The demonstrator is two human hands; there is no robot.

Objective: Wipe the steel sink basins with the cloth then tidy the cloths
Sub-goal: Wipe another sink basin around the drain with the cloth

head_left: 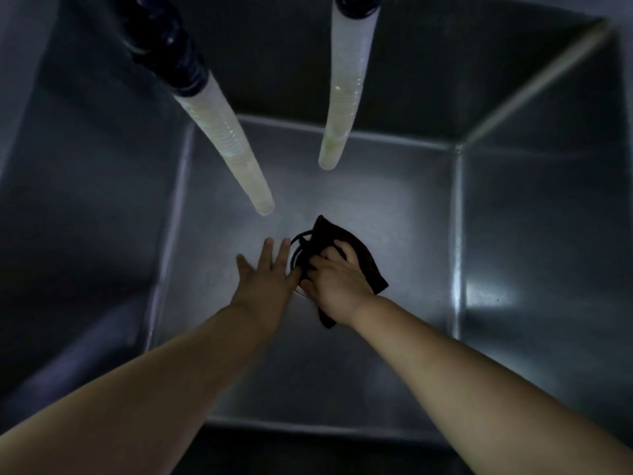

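I look straight down into a deep steel sink basin [394, 207] in dim light. A dark cloth [371, 265] lies bunched over the drain [295, 246] at the middle of the floor. My right hand [334, 281] grips the cloth, fingers curled into it, and presses it down on the drain. My left hand [267, 274] lies flat beside it on the left, fingers straight and spread, fingertips at the drain's rim.
Two pale corrugated hoses hang into the basin from above: a long hose [227, 145] on the left with a black fitting, a shorter hose [344, 97] right of it. Steel walls [548, 217] rise on all sides.
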